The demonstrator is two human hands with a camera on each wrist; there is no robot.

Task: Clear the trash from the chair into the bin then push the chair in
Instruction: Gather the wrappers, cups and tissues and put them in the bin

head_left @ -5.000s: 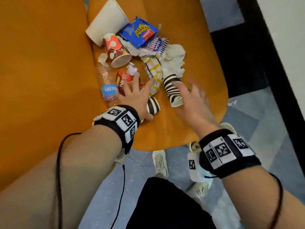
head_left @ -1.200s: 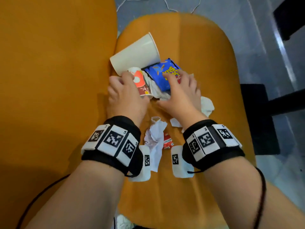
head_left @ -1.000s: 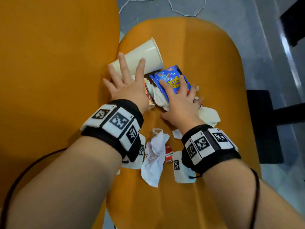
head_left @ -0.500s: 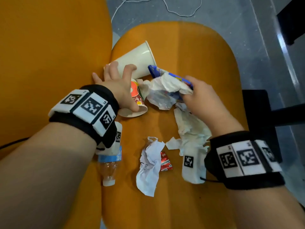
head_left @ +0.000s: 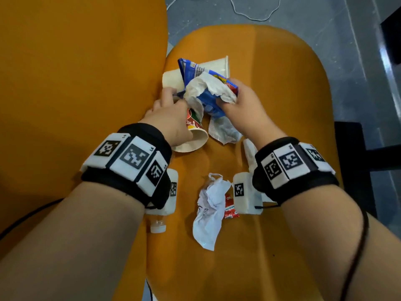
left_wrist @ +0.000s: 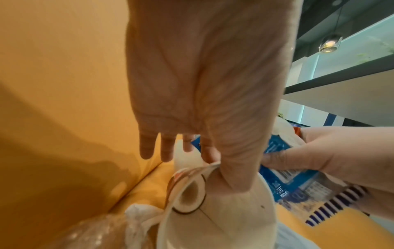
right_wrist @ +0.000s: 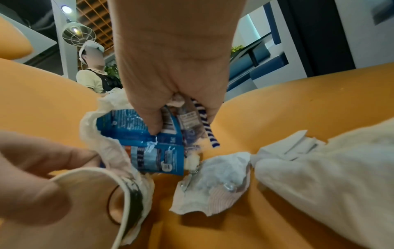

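**Desk:** Where is the trash, and which way does it lie from the hands?

**Photographer:** On the orange chair seat [head_left: 282, 88], in two groups. The far group is at the fingertips, close to the backrest [head_left: 82, 68]: the right hand [head_left: 243, 109] has its fingers and thumb curled round a blue snack wrapper [head_left: 208, 98] bunched with a white tissue [head_left: 208, 85], lifted slightly off the seat. The left hand [head_left: 171, 120] pinches the rim of a printed paper cup [head_left: 195, 131], thumb inside the mouth (the left wrist view shows this plainly), its other fingers hanging straight.

**Desk:** And what is not yet in hand?

**Photographer:** A plain white cup [head_left: 208, 68] lies on its side just beyond both hands, its long axis running left to right across the seat, wide mouth toward the right; the left hand's fingers seem nearer to its narrow end. The near group sits back under the wrists: a crumpled paper [head_left: 210, 209], a small red sachet [head_left: 231, 208] touching it, a plastic bottle [head_left: 158, 224] under the left forearm, more tissue [head_left: 225, 131] beside the right hand.

**Desk:** The bin?

**Photographer:** Not in any view. My reading: with both hands full, the next pickup means either reaching forward for the white cup or drawing back toward the body for the loose paper.
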